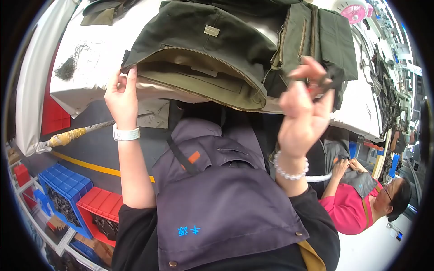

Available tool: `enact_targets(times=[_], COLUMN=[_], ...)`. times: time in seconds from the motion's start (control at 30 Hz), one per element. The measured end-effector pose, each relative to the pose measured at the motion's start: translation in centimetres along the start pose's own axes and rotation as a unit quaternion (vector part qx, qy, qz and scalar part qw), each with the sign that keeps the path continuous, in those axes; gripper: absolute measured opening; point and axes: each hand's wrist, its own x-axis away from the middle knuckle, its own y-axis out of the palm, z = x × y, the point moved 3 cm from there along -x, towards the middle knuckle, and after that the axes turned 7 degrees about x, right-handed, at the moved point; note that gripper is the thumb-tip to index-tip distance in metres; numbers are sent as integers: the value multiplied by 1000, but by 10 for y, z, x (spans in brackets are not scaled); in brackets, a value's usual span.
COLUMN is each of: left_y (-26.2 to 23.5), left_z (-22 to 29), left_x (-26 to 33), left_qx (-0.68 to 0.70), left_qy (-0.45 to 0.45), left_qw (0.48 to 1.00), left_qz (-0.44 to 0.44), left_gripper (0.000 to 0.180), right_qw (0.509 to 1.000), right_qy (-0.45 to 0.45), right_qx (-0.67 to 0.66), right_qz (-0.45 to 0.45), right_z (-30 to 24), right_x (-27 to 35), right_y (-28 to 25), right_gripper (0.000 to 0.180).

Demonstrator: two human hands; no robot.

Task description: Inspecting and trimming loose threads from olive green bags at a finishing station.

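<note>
An olive-green canvas bag [199, 40] lies on the white-covered table [99, 58], its zippered pocket open and the tan lining showing. My left hand [121, 92] grips the bag's left lower edge, thumb up against the fabric. My right hand [304, 106] is raised at the bag's right side, fingers pinched on a small dark tool [322, 83], which looks like thread snips, next to a dark strap. I wear a white watch on the left wrist and a bead bracelet on the right.
A clump of dark thread scraps [68, 67] lies on the table's left part. Blue bins [63, 187] and red bins [101, 207] stand on the floor at left. A person in a pink top [357, 203] sits at right. A pink fan [355, 10] is at the far end.
</note>
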Motion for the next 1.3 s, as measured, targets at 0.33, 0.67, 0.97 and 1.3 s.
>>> enact_targets(times=[0.33, 0.67, 0.97, 1.3], left_y=[37, 32, 41, 54], left_z=[14, 34, 35, 16], left_x=[18, 70, 96, 84], left_qx=[249, 434, 274, 265], left_qy=[50, -201, -244, -304], left_qw=[967, 877, 930, 912], left_qz=[13, -43, -5, -77], left_gripper=[57, 49, 25, 15], right_qw=[919, 901, 906, 853], right_qy=[-206, 3, -42, -136], right_qx=[241, 69, 136, 271], right_qz=[-236, -427, -399, -424], right_z=[55, 103, 76, 83], right_x=[-4, -53, -28, -21], right_y=[141, 170, 117, 110], right_gripper=[44, 30, 28, 23])
